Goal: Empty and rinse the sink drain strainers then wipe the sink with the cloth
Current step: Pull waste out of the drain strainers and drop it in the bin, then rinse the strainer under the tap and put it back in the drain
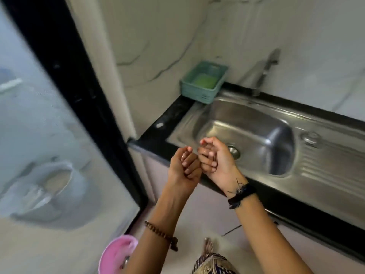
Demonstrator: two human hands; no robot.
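A stainless steel sink [254, 123] is set in a black counter. Its drain strainer [234, 151] sits in the basin bottom, partly hidden behind my right hand. A second small round strainer [311, 138] sits on the ribbed drainboard to the right. My left hand [184, 171] and my right hand [214, 161] hover side by side over the sink's front left corner, fingers curled in, nothing visible in either. No cloth is in view.
A teal plastic basket [204, 82] with a green sponge stands at the back left of the counter. The faucet [266, 72] rises behind the basin. A frosted glass door with a black frame [65, 86] stands to the left. A pink bin [116, 254] is on the floor.
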